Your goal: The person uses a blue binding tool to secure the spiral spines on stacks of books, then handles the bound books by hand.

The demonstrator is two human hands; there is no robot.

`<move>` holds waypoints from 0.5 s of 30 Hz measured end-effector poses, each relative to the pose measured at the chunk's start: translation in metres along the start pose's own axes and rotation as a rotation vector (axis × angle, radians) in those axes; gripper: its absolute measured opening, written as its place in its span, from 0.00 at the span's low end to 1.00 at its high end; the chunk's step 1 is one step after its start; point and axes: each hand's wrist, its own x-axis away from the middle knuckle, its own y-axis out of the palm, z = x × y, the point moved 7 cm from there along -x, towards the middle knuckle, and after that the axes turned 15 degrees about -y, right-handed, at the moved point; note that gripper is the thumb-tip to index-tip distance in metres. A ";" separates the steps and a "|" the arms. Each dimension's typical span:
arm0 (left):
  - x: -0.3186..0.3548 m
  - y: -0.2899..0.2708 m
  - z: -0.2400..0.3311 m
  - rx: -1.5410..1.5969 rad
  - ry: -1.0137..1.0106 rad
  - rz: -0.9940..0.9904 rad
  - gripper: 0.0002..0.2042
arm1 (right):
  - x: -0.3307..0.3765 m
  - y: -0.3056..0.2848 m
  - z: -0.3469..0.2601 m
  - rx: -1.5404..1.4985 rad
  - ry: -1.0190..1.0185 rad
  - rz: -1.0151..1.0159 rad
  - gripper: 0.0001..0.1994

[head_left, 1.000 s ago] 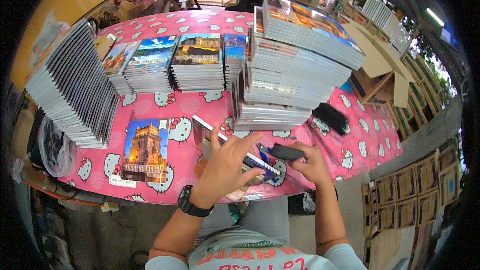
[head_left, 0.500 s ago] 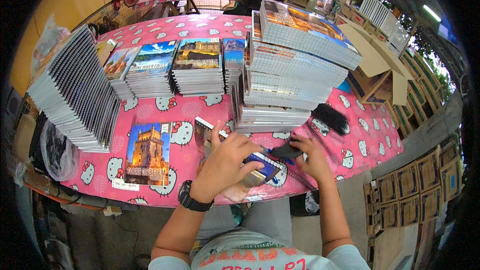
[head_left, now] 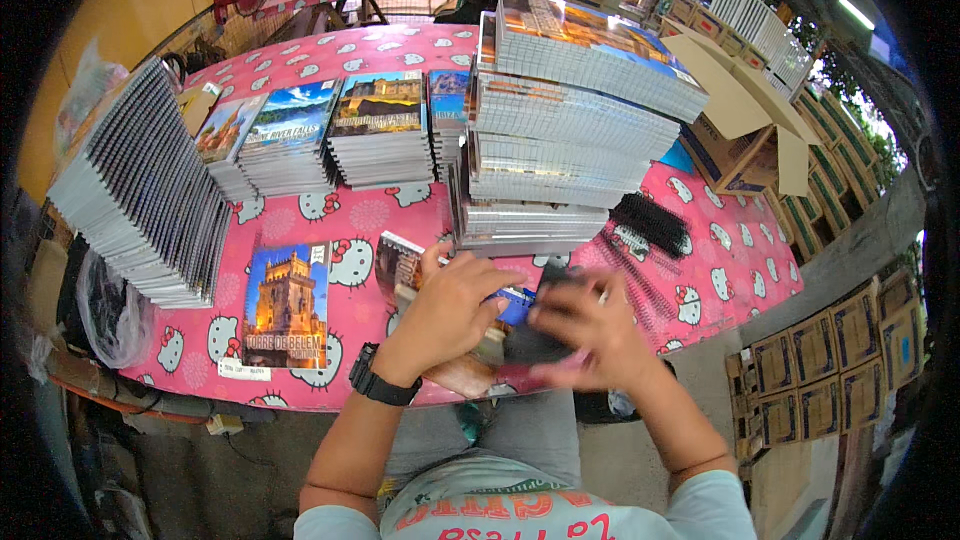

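My left hand [head_left: 455,305], with a black watch on its wrist, grips a small picture-covered notebook [head_left: 400,265] at the table's near edge. Its palm and fingers hide much of the notebook. A blue patch [head_left: 514,306] shows beside my left fingertips. Over the notebook's right part, my right hand [head_left: 590,325] is smeared by motion. A soft-looking black object [head_left: 535,340] lies under or in its fingers; its kind and whether it is held are unclear. Left of my left hand, a notebook with a tower on its cover [head_left: 287,305] lies flat.
A tall stack of notebooks [head_left: 560,160] stands beyond my hands, with black binding coils [head_left: 650,225] to its right. Shorter notebook stacks [head_left: 380,155] line the back. A leaning pile of spiral notebooks [head_left: 140,190] is at left. An open carton [head_left: 735,140] stands at back right.
My right hand has moved left and nearer to me, bringing the black object over the notebook's right part. My left hand stays on the notebook. The view has shifted slightly.
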 end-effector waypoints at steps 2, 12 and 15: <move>-0.003 0.003 0.003 0.031 -0.016 -0.042 0.14 | 0.008 0.019 -0.032 -0.153 -0.141 -0.172 0.26; 0.008 -0.008 0.011 0.046 -0.011 0.010 0.11 | -0.005 -0.018 -0.017 -0.201 -0.078 -0.042 0.26; 0.016 -0.009 0.022 0.023 0.006 0.072 0.11 | 0.018 -0.035 0.041 -0.384 0.277 0.174 0.29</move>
